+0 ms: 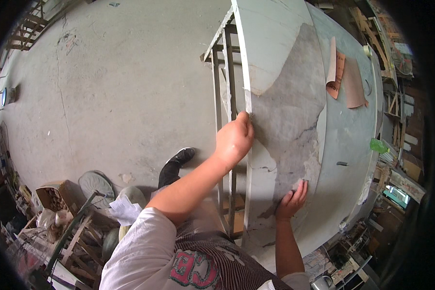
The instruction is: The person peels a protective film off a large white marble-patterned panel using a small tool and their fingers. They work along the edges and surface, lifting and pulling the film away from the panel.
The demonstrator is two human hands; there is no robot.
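A long worktop (285, 116) with a smooth pale surface and a large, irregular grey patch fills the area in front of me. At its white left edge (248, 96), my left hand (236, 137) is closed, knuckles up. Whether it grips the edge or a small thing there is hidden. Farther right and nearer to me, my right hand (292, 200) lies on the patched surface with its fingers stretched out. A thin dark crack (308, 129) runs through the grey area beyond it.
Curled brown sheets of paper (348, 79), a small dark bar (342, 164) and a green plastic bottle (379, 146) lie on the right side. A metal frame (227, 63) stands under the worktop. Scrap wood (77, 241) and a cardboard box (58, 195) crowd the lower left floor.
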